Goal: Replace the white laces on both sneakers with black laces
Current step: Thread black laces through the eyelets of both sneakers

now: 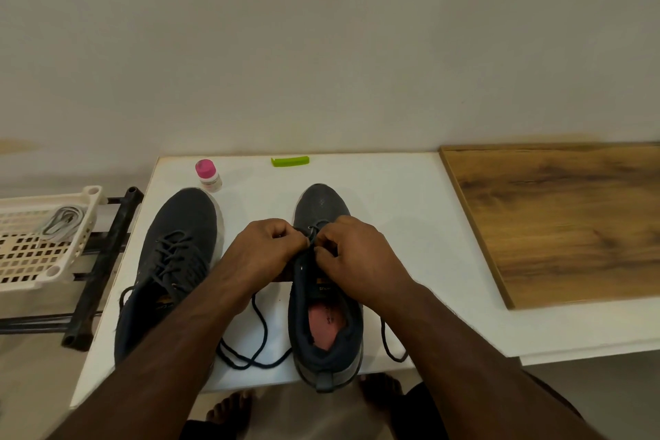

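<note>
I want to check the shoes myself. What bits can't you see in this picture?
All from the head view:
- Eyelets of the right sneaker: covered by the left hand and right hand.
- How far the black lace is threaded: hidden under the fingers.
- Heel of the left sneaker: behind the left forearm.
- Label on the pink-capped bottle: too small.
- Basket holding pale laces: cut by the left edge.

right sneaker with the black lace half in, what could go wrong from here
1. The black lace trails in long loose loops on both sides of the right sneaker; they may tangle or end up uneven.
2. Both hands, left hand and right hand, pinch near the lowest eyelets, hiding them, so an eyelet could be skipped.
3. The heel overhangs the white table edge; a hard tug might tip it off.
</note>
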Demonstrator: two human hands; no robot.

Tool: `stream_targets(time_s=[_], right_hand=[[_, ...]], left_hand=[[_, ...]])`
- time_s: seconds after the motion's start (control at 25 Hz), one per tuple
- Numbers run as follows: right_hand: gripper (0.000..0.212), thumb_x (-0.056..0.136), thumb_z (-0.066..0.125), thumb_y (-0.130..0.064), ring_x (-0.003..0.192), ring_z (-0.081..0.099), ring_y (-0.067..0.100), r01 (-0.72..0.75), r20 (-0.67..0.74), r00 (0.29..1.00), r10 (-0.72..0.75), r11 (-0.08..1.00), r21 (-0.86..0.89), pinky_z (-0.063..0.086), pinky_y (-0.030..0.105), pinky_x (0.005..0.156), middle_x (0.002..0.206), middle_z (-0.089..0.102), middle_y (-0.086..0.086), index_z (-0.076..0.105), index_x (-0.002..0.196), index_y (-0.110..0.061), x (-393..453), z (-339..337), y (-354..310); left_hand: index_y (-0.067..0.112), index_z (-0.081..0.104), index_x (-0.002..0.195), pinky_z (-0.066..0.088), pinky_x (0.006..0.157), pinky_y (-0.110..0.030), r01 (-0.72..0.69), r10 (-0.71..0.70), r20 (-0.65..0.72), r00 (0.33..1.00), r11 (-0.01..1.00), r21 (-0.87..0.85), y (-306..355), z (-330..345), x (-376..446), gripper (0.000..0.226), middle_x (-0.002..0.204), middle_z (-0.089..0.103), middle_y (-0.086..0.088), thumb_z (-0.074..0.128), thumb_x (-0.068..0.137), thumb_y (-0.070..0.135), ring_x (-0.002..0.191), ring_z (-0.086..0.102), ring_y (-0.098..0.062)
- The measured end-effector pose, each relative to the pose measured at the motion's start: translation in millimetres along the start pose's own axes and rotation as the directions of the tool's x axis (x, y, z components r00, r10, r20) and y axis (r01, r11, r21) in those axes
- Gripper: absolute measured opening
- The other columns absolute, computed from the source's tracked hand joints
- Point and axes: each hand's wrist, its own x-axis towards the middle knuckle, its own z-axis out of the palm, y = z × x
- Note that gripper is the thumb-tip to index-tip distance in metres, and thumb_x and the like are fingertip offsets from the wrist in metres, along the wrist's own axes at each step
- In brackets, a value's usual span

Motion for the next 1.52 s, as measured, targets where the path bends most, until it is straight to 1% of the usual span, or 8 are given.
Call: stream_targets(time_s=[0.16, 0.36, 0.64, 0.84, 1.0, 1.24, 1.4, 1.52], right_hand=[[0.014, 0.094, 0.058, -0.027, 0.077, 0.052, 0.009, -0.026, -0.007, 1.000, 0.026, 0.999, 0.042, 0.043, 0.027, 0.069, 0.080, 0.052, -0.011, 0.068, 0.088, -0.019, 0, 1, 1], [0.010, 0.092, 0.063, -0.026, 0.082, 0.058, 0.010, -0.053, -0.018, 0.998, 0.056, 0.991, 0.123, 0.052, 0.036, 0.080, 0.087, 0.064, -0.008, 0.072, 0.090, -0.022, 0, 1, 1], [0.013, 0.088, 0.069, -0.018, 0.074, 0.065, 0.004, -0.109, -0.078, 0.988, 0.136, 0.955, 0.275, 0.057, 0.026, 0.072, 0.078, 0.067, -0.016, 0.066, 0.086, -0.030, -2, 2, -2], [0.025, 0.086, 0.072, -0.018, 0.072, 0.064, 0.002, -0.135, -0.101, 0.980, 0.173, 0.943, 0.306, 0.049, 0.013, 0.062, 0.076, 0.067, -0.016, 0.057, 0.076, -0.036, -3, 2, -4], [0.029, 0.086, 0.073, -0.016, 0.075, 0.062, 0.000, -0.142, -0.113, 0.976, 0.188, 0.934, 0.327, 0.046, 0.008, 0.063, 0.075, 0.065, -0.017, 0.056, 0.073, -0.036, -2, 3, -3], [0.028, 0.084, 0.075, -0.013, 0.072, 0.064, 0.003, -0.188, -0.083, 0.967, 0.241, 0.894, 0.406, 0.049, 0.016, 0.063, 0.074, 0.066, -0.013, 0.058, 0.070, -0.030, 1, 3, 1], [0.027, 0.085, 0.075, -0.013, 0.073, 0.065, 0.000, -0.192, -0.052, 0.971, 0.231, 0.896, 0.401, 0.048, 0.011, 0.061, 0.074, 0.066, -0.014, 0.060, 0.072, -0.031, 1, 4, 1], [0.027, 0.085, 0.073, -0.011, 0.073, 0.066, -0.001, -0.197, -0.013, 0.975, 0.221, 0.893, 0.405, 0.048, 0.011, 0.062, 0.076, 0.068, -0.013, 0.061, 0.075, -0.034, 3, 1, 4]], left_hand=[[0.003, 0.070, 0.090, 0.061, 0.069, -0.033, 0.075, -0.065, 0.071, 0.995, 0.985, -0.156, 1, -4, -1, 0.017, 0.086, 0.075, -0.015, 0.061, 0.098, 0.015, 0.078, 0.075, -0.023], [-0.003, 0.068, 0.096, 0.061, 0.066, -0.030, 0.136, -0.118, 0.092, 0.989, 0.964, -0.226, 1, -8, -2, 0.018, 0.093, 0.074, -0.020, 0.058, 0.099, 0.011, 0.082, 0.075, -0.026], [-0.004, 0.069, 0.097, 0.060, 0.064, -0.028, 0.151, -0.114, 0.142, 0.983, 0.946, -0.287, 2, -10, -4, 0.018, 0.092, 0.075, -0.019, 0.058, 0.099, 0.010, 0.084, 0.075, -0.026], [-0.002, 0.070, 0.097, 0.060, 0.066, -0.028, 0.159, -0.110, 0.171, 0.979, 0.941, -0.300, 2, -13, -4, 0.016, 0.094, 0.076, -0.017, 0.061, 0.097, 0.011, 0.086, 0.075, -0.025], [0.000, 0.072, 0.095, 0.060, 0.066, -0.028, 0.156, -0.100, 0.198, 0.975, 0.944, -0.290, 4, -14, -5, 0.016, 0.093, 0.076, -0.016, 0.063, 0.096, 0.013, 0.086, 0.075, -0.026], [0.000, 0.072, 0.097, 0.060, 0.066, -0.028, 0.147, -0.101, 0.197, 0.975, 0.960, -0.238, 5, -16, -6, 0.016, 0.092, 0.076, -0.018, 0.059, 0.098, 0.009, 0.084, 0.075, -0.026], [0.001, 0.072, 0.100, 0.060, 0.068, -0.029, 0.137, -0.090, 0.199, 0.976, 0.963, -0.234, 3, -15, -5, 0.017, 0.093, 0.076, -0.017, 0.057, 0.099, 0.008, 0.086, 0.075, -0.026], [0.001, 0.073, 0.095, 0.063, 0.072, -0.034, 0.073, -0.048, 0.138, 0.989, 0.981, -0.178, 3, -9, -5, 0.012, 0.087, 0.076, -0.016, 0.062, 0.096, 0.007, 0.080, 0.075, -0.023]])
